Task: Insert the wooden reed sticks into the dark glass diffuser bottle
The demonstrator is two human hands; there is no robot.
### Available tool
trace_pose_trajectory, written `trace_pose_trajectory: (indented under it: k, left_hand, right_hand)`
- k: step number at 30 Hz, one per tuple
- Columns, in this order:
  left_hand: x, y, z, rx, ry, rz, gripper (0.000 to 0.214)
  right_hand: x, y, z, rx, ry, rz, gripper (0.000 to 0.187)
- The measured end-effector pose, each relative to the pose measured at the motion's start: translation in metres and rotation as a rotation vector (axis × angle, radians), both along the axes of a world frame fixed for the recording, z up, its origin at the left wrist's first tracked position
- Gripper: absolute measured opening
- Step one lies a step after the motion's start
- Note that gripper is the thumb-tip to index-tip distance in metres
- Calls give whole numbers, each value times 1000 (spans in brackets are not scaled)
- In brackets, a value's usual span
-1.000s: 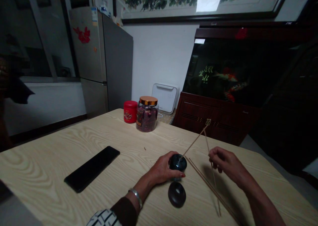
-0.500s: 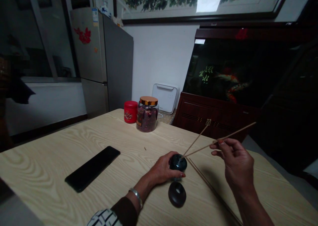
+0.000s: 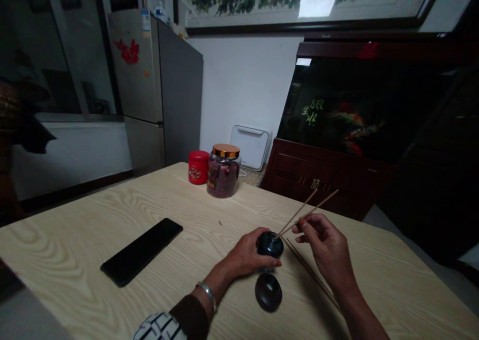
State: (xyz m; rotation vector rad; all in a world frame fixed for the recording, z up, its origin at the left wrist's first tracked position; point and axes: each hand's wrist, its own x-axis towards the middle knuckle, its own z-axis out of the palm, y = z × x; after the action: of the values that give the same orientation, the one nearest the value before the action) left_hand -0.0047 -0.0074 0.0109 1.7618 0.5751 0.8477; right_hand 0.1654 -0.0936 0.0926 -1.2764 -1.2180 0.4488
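Observation:
My left hand [image 3: 245,255] is wrapped around a small dark round holder [image 3: 270,244] standing on the wooden table [image 3: 93,220]. Two thin incense sticks [image 3: 305,209] slant up and to the right out of the holder's top. My right hand [image 3: 324,245] pinches one of these sticks just above the holder. More sticks [image 3: 310,275] lie flat on the table under my right hand. A dark ring-shaped lid [image 3: 268,292] rests on the table just in front of the holder.
A black phone [image 3: 142,251] lies to the left. A glass jar with a gold lid [image 3: 223,170] and a red tin [image 3: 198,167] stand at the table's far edge. Beyond are a fridge [image 3: 157,85], a white device [image 3: 249,140] and a dark fish tank cabinet [image 3: 337,125].
My right hand lifted a stick off the table, swung it up and brought its tip into the holder beside the first one. The hand has since slid closer to the holder. My left hand stayed put.

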Motion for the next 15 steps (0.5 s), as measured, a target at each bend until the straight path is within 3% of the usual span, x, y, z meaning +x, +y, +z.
trace_pose_trajectory:
  k: [7, 11, 15]
  left_hand:
    - [0, 2, -2, 15, 13, 6, 69]
    - [0, 2, -2, 25, 7, 11, 68]
    - [0, 2, -4, 32, 13, 12, 69]
  right_hand:
    - [-5, 4, -10, -143, -125, 139, 28]
    - [15, 1, -4, -272, -219, 184, 29]
    - [47, -3, -8, -491, -633, 134, 16]
